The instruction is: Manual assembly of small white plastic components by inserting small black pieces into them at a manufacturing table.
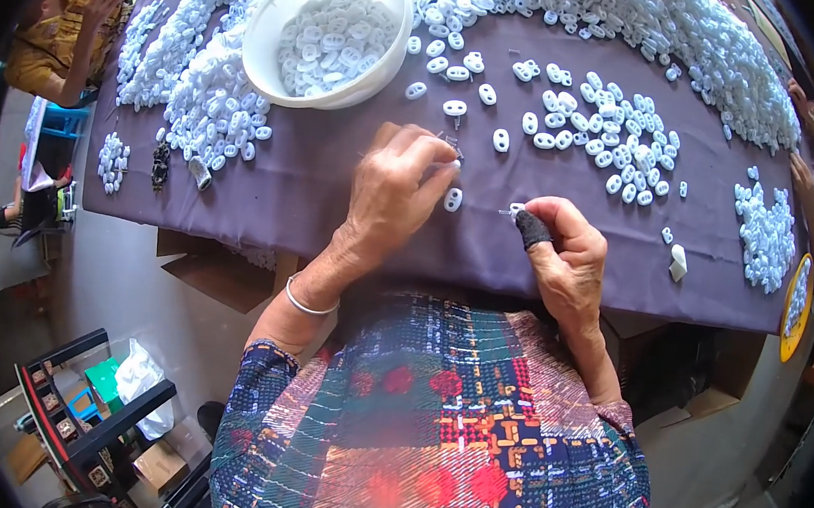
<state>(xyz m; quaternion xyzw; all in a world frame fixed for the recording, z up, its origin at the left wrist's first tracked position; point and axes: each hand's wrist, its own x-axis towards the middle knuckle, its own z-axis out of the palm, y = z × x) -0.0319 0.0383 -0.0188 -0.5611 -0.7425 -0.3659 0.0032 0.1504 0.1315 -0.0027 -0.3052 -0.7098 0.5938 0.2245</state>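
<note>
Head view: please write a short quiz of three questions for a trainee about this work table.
1. True or false: the white bowl holds small white plastic pieces.
2. Which hand has a black cover on one finger: A left hand, B right hand?
3. What colour is the cloth on the table?

Key: 1 true; 2 B; 3 dark purple.

One white bowl (327,34) is seen on the purple cloth (316,188); white oval pieces (554,122), too many to be counted, are scattered beside the bowl.
</note>
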